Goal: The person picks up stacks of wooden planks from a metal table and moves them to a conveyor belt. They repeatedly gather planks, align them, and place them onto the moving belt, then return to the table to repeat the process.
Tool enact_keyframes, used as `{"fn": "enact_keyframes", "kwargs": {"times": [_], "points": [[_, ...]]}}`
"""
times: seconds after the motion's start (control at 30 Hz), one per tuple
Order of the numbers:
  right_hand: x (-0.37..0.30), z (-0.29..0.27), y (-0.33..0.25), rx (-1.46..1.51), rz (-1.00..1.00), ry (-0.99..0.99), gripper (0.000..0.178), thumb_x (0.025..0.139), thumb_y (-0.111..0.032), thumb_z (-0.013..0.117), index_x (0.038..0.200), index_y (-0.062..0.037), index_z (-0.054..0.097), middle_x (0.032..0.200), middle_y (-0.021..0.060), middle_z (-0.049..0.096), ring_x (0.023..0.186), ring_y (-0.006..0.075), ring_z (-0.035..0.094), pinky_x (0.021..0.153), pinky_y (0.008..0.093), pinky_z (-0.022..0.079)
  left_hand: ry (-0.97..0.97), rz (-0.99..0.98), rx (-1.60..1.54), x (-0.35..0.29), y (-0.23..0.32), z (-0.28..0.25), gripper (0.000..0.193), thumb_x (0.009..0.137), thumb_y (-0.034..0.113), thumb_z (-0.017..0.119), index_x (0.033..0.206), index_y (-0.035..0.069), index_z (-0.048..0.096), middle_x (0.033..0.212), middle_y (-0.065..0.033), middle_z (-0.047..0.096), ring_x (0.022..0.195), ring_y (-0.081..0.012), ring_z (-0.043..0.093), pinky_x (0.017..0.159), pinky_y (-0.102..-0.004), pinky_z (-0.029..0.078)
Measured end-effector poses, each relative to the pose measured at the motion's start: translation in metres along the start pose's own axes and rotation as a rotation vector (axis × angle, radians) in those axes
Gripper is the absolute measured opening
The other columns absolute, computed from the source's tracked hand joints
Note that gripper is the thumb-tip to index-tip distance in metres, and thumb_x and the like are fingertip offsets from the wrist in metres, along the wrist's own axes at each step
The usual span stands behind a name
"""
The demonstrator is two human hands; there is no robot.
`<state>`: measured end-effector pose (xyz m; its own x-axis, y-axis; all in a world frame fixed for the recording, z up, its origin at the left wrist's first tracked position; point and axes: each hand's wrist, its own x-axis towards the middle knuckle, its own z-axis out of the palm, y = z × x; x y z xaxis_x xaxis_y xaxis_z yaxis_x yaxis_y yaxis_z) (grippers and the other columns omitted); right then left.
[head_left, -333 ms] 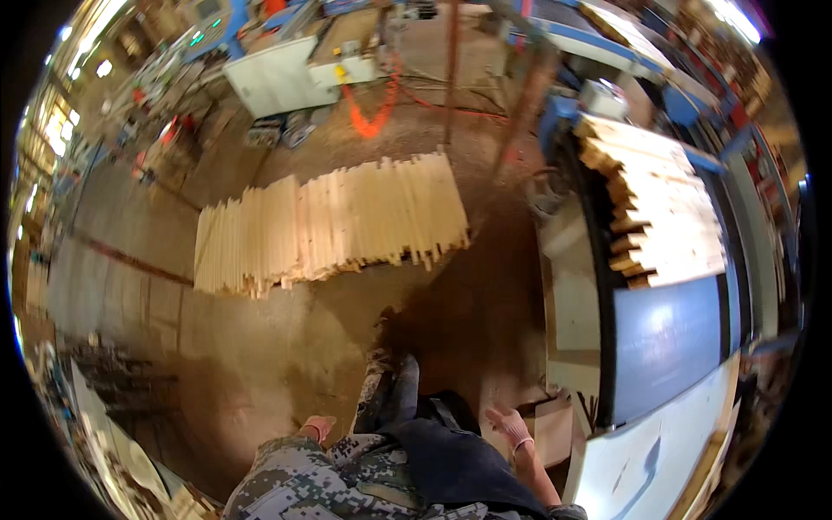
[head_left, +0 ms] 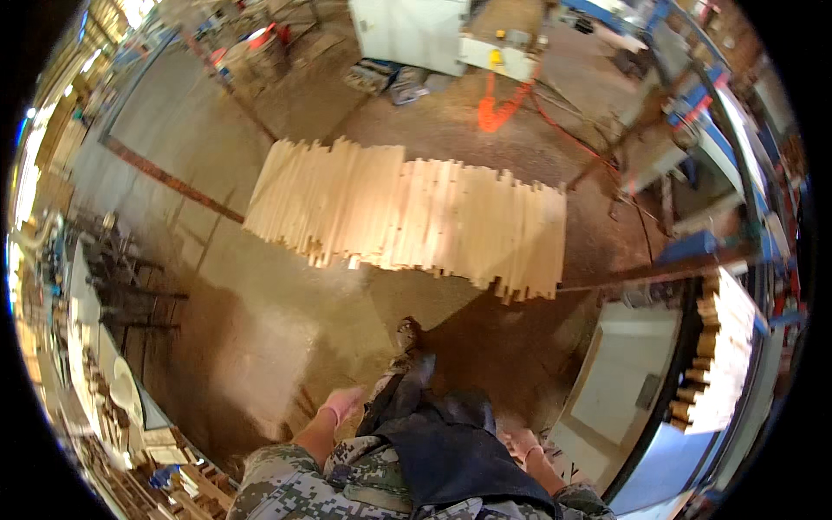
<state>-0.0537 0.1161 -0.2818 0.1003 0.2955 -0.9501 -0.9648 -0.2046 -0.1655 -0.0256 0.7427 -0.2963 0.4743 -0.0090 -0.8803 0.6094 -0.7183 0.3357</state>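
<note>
My left hand [head_left: 342, 404] hangs beside my leg, empty, its slightly blurred fingers loosely stretched. On my other side, my right hand [head_left: 523, 444] is low by the dark apron [head_left: 451, 455], its fingers apart and holding nothing that I can see. Both hands look covered in pale pink gloves. Ahead lies a wide row of light wooden strips [head_left: 407, 212], packed side by side with uneven ends. Neither hand touches it.
At right stands a machine table [head_left: 672, 464] bearing a stack of wooden pieces [head_left: 715, 355]. A white cabinet [head_left: 412, 35] and an orange hose [head_left: 498, 113] are at the back. Dark metal racks [head_left: 130, 290] stand at left, with scrap wood [head_left: 195, 490] near the lower left.
My view has turned right, so the wooden strips sit further right and the white cabinet has shifted right. My left hand has swung forward; the right hand has dropped back slightly.
</note>
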Motion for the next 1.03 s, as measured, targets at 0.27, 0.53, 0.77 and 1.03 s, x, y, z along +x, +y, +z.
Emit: {"fn": "enact_keyframes", "kwargs": {"times": [0.27,0.53,0.77,1.03], "points": [[0.026,0.059,-0.388,0.127,-0.519,0.009,0.017,0.104,-0.017,0.059,0.088,-0.0202,0.052,0.078,-0.0044,0.049,0.071,0.0095,0.055,0.054,0.025,0.039,0.345,0.085,0.553,0.083,0.063,-0.243,0.026,0.104,0.013,0.055,0.126,0.008,0.067,0.121,-0.0117,0.074,0.114,-0.0301,0.07,0.1,-0.043,0.055],[0.11,0.13,-0.614,0.106,-0.357,0.211,0.019,0.101,-0.027,0.075,0.096,-0.0122,0.064,0.084,-0.0034,0.057,0.067,0.0094,0.055,0.056,0.028,0.044,0.38,0.23,0.685,0.129,0.067,-0.287,0.04,0.104,0.015,0.055,0.143,0.008,0.062,0.133,-0.0138,0.071,0.125,-0.0299,0.067,0.107,-0.0393,0.053],[0.175,0.191,-0.66,-0.038,-0.161,-0.002,0.019,0.101,-0.031,0.073,0.108,-0.0137,0.071,0.096,-0.0026,0.065,0.08,0.0129,0.063,0.068,0.0318,0.051,-0.05,-0.107,0.505,0.176,0.098,-0.316,0.054,0.101,0.013,0.059,0.155,0.013,0.055,0.159,-0.0086,0.056,0.145,-0.0269,0.055,0.125,-0.0418,0.04],[0.32,0.249,-0.679,-0.134,0.02,-0.032,0.025,0.101,-0.035,0.075,0.106,-0.0132,0.066,0.095,-0.0027,0.062,0.083,0.0148,0.062,0.078,0.0376,0.055,0.206,-0.255,-0.037,0.337,-0.056,-0.316,0.053,0.107,0.019,0.052,0.16,0.018,0.051,0.166,-0.0242,0.047,0.157,-0.0409,0.04,0.133,-0.0468,0.027]]}}
